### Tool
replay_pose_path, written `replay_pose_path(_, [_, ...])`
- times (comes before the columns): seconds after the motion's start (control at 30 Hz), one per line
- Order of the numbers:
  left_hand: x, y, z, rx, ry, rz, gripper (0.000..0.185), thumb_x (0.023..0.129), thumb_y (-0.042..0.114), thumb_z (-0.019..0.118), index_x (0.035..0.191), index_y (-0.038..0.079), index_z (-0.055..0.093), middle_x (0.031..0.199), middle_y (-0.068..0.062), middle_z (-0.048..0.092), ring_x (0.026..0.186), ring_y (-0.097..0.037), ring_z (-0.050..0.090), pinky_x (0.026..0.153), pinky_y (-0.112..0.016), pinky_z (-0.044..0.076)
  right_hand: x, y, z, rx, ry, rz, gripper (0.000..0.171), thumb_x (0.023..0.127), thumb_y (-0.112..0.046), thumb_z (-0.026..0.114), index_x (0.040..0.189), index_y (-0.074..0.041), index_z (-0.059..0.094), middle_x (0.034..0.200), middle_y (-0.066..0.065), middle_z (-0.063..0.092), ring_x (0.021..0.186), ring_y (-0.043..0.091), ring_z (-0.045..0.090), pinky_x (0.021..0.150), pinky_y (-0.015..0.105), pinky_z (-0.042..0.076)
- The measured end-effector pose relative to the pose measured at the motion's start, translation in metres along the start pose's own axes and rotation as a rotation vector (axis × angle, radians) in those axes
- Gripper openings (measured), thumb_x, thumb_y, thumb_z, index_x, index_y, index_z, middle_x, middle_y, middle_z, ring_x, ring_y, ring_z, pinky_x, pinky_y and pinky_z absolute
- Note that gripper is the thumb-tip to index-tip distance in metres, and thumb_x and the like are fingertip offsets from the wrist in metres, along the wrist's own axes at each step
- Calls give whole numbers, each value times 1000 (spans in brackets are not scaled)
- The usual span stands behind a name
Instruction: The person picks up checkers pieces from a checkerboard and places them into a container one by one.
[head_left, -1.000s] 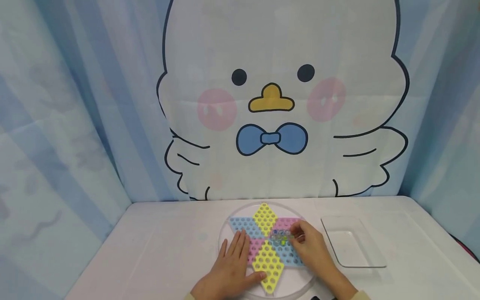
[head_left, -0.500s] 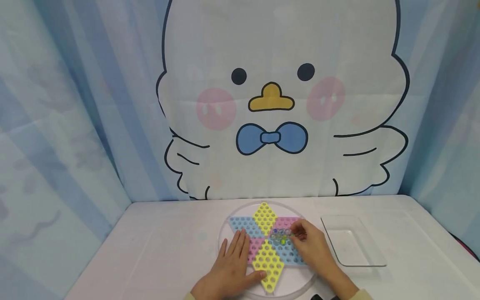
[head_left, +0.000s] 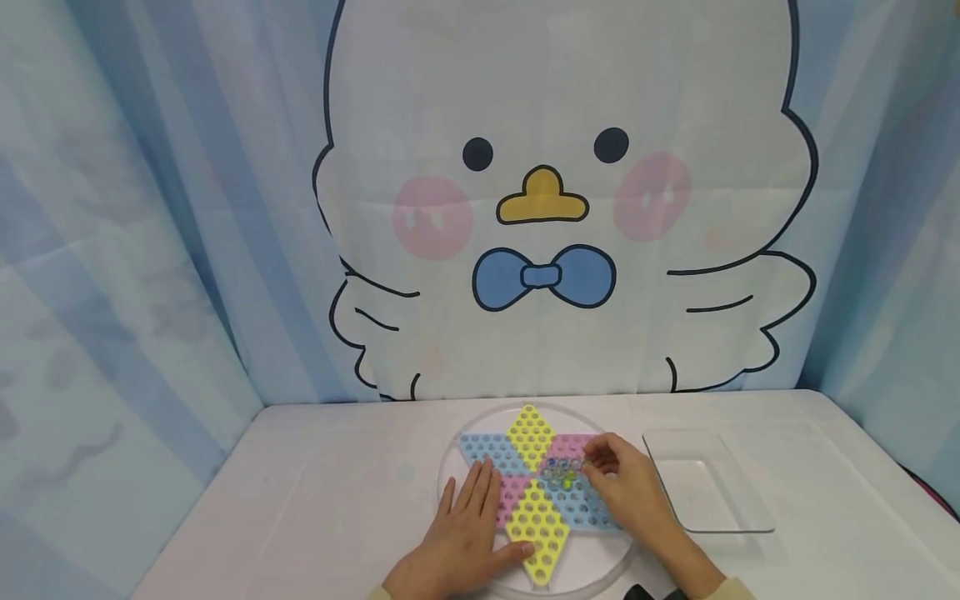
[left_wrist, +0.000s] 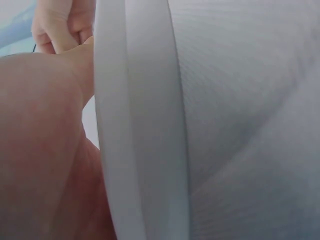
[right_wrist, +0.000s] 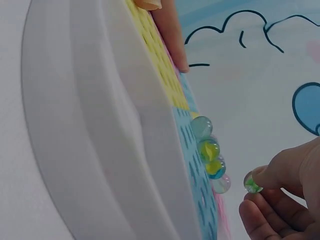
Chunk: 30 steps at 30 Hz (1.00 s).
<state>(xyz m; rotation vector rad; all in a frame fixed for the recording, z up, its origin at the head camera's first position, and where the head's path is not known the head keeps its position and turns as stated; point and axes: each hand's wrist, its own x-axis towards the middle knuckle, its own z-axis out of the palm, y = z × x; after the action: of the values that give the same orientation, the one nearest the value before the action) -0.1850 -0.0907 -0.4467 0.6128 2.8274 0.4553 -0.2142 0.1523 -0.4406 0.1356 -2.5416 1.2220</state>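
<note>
Right hand [head_left: 626, 492] pinches one glass marble [right_wrist: 253, 183], clear with green inside, between thumb and fingertips; from the right wrist view it looks lifted just clear of the board face, not touching the other marbles. Left hand [head_left: 461, 533] grips nothing: palm down, fingers straight, lying on the left side of the round star board [head_left: 536, 525], thumb reaching over the near yellow point. Key relation: the marble cluster [head_left: 562, 472] sits right of board centre, around the pink/blue border, short rows running left to right; the pinched marble is just beside the right end of those rows. It's a ball, so no long axis to line up. Right hand clearly nearer; left is across the board centre. Can't tell which hole is under the marble, fingers hide it. Clear tray [head_left: 705, 500] on the worktop [head_left: 337, 483], right of the board.
</note>
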Motion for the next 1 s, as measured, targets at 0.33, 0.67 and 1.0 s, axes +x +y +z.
replay_pose_path(0.33, [1,1,1,0,-14,-12,107,87,83,34,159,6,15,168,-12,4,156,-29,3,121,-59,8,2,-11,-14,-3,13,-33,20,86,1,70,104,-5,65,98,5,69,91,14,65,84,30,56])
replay_pose_path(0.67, [-1,0,0,-3,-5,11,105,89,81,34,159,5,14,168,-14,5,156,-31,3,121,-60,8,4,-16,-37,-15,83,-94,17,87,-1,71,103,-6,65,98,4,69,89,13,66,81,26,56])
replay_pose_path(1.0, [-2,4,-1,9,-18,-10,104,89,80,36,159,6,13,168,-12,3,156,-29,3,122,-59,8,8,-5,-61,1,170,-114,16,89,-5,71,104,-4,66,100,8,70,85,-7,58,76,4,47])
